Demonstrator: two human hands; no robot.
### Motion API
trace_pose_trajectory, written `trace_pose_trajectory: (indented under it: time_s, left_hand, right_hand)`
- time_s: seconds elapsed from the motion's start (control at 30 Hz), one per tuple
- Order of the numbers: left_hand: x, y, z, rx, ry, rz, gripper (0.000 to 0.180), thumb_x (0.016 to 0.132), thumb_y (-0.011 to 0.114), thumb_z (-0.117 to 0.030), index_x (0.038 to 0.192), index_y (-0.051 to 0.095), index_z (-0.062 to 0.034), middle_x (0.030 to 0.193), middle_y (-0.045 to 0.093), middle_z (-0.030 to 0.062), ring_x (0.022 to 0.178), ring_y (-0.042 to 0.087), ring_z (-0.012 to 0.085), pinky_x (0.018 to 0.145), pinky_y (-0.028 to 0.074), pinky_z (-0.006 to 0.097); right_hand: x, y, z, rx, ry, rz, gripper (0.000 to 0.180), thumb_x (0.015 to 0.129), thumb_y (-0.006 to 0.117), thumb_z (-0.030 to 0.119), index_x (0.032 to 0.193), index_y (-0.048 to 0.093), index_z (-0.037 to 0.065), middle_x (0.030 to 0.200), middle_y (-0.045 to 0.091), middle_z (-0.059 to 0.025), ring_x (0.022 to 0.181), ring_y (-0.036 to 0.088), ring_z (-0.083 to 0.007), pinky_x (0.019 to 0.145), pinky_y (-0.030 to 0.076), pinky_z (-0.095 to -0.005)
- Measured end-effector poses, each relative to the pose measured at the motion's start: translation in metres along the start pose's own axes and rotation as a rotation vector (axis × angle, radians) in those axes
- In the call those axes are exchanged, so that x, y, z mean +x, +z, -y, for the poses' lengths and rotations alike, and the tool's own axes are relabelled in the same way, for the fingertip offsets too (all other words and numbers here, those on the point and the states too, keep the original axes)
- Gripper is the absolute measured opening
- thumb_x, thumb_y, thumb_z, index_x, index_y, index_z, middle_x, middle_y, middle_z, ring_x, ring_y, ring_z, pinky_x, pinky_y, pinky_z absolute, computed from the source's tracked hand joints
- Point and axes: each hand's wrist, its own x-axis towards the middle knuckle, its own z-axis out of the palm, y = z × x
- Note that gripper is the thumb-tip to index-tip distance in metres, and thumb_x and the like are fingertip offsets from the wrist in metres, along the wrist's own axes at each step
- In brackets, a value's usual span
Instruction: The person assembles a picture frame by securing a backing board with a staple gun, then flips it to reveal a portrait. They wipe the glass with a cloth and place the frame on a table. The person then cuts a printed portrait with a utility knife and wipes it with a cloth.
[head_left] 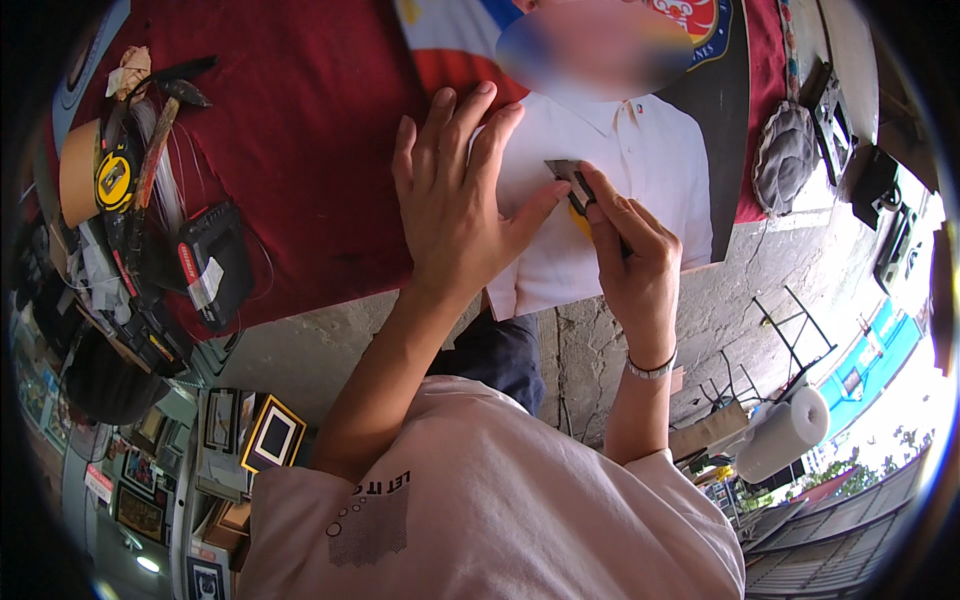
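A large printed portrait poster (660,180) lies on a table covered with dark red cloth (310,180), its near edge reaching the table's front. Flat on the poster's left part rests my left hand (455,185), fingers spread and holding nothing. My right hand (632,235) grips a utility knife (576,188) with a dark and yellow handle. Its blade points up and left, over the white shirt in the print, close to my left thumb. Whether the blade touches the paper I cannot tell.
At the table's left end lie a hammer (160,140), a yellow and black tape measure (115,180), a brown tape roll (80,172) and a black-red case (215,265). A grey cloth bundle (785,158) sits at the right. Picture frames (273,433) stand lower left; a white roll (785,435) lies lower right.
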Motion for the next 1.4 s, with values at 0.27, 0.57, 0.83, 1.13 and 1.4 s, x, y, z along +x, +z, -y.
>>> trace_pose_trajectory:
  time_s: [0.27, 0.57, 0.83, 1.13, 1.4]
  left_hand:
    - [0.0003, -0.0013, 0.0, 0.003, -0.005, 0.016, 0.071, 0.079, 0.073, -0.06, 0.131, 0.059, -0.0137, 0.142, 0.053, 0.0056, 0.135, 0.045, 0.032, 0.111, 0.029, 0.059]
    - [0.0004, -0.0031, -0.0016, -0.012, -0.009, 0.03, 0.07, 0.082, 0.071, -0.058, 0.134, 0.056, -0.0129, 0.141, 0.052, 0.0065, 0.137, 0.044, 0.0317, 0.113, 0.027, 0.059]
    - [-0.0002, -0.0014, -0.0003, 0.012, -0.01, 0.017, 0.072, 0.078, 0.075, -0.061, 0.13, 0.06, -0.0141, 0.142, 0.053, 0.0048, 0.135, 0.045, 0.0314, 0.111, 0.03, 0.059]
    - [0.001, -0.0045, -0.0019, -0.011, -0.012, 0.038, 0.07, 0.081, 0.072, -0.057, 0.133, 0.057, -0.0126, 0.142, 0.051, 0.0062, 0.137, 0.044, 0.0316, 0.113, 0.027, 0.059]
    - [-0.0002, -0.0012, -0.0003, -0.007, -0.01, 0.017, 0.071, 0.079, 0.075, -0.059, 0.132, 0.059, -0.0139, 0.142, 0.053, 0.0053, 0.136, 0.045, 0.0319, 0.112, 0.029, 0.059]
  right_hand:
    - [0.0001, 0.0006, 0.0009, 0.018, 0.01, -0.004, 0.037, 0.092, 0.067, 0.003, 0.128, 0.07, 0.013, 0.07, 0.061, -0.0086, 0.054, 0.048, -0.0133, 0.052, 0.044, -0.0301]
    - [0.0, 0.0012, -0.0003, 0.008, 0.0, -0.004, 0.037, 0.093, 0.067, 0.004, 0.128, 0.07, 0.013, 0.071, 0.062, -0.0097, 0.055, 0.05, -0.0137, 0.053, 0.045, -0.0301]
    - [0.0005, -0.0003, 0.0005, -0.004, -0.009, 0.006, 0.036, 0.093, 0.067, 0.004, 0.128, 0.07, 0.013, 0.072, 0.063, -0.0097, 0.055, 0.051, -0.0144, 0.054, 0.045, -0.0303]
    - [0.0001, -0.0001, 0.001, 0.008, 0.009, 0.002, 0.037, 0.093, 0.067, 0.004, 0.128, 0.07, 0.013, 0.072, 0.063, -0.0091, 0.055, 0.05, -0.0133, 0.054, 0.045, -0.0302]
    - [0.0003, -0.0002, 0.0006, 0.008, 0.016, 0.006, 0.037, 0.092, 0.067, 0.004, 0.128, 0.07, 0.013, 0.071, 0.062, -0.0086, 0.055, 0.049, -0.0123, 0.053, 0.045, -0.0297]
